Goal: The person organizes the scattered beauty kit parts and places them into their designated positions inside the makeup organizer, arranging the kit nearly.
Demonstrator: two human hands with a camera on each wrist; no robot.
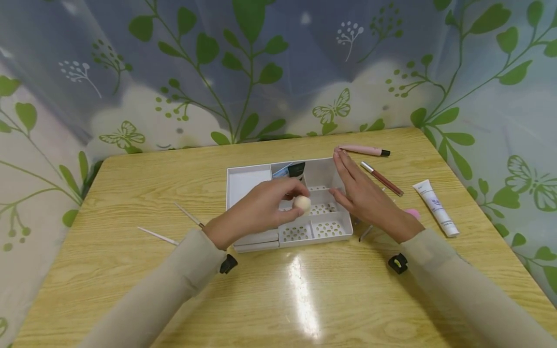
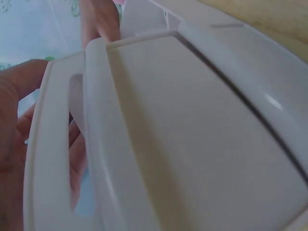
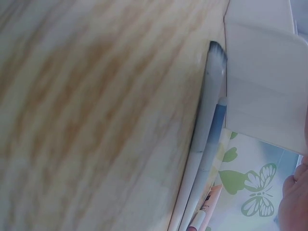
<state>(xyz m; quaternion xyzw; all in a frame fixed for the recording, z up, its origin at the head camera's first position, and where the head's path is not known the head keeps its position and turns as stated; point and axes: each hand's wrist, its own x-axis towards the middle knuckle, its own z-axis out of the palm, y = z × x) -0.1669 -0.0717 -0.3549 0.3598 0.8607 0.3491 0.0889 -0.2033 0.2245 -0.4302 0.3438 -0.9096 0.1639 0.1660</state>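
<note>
My left hand (image 1: 265, 203) is over the middle of a white divided organizer box (image 1: 249, 181). Its thumb and fingers pinch a small cream-coloured rounded thing (image 1: 302, 204) that looks like a makeup sponge. With fingers straight, my right hand (image 1: 365, 188) lies along the box's right wall, fingertips at the far corner and thumb on the inner side. A black-ended tube (image 1: 298, 169) and a blue item (image 1: 283, 170) stand in a back compartment. The left wrist view shows the box's white side (image 2: 192, 130) up close; the sponge cannot be seen there.
Right of the box lie a pink black-capped tube (image 1: 361, 150), a lip gloss (image 1: 383, 179), a white squeeze tube (image 1: 436, 208) and a pink item (image 1: 412, 213). Makeup brushes (image 3: 204, 125) lie beside the right wall. Two slim sticks, one white (image 1: 156, 235), lie at left.
</note>
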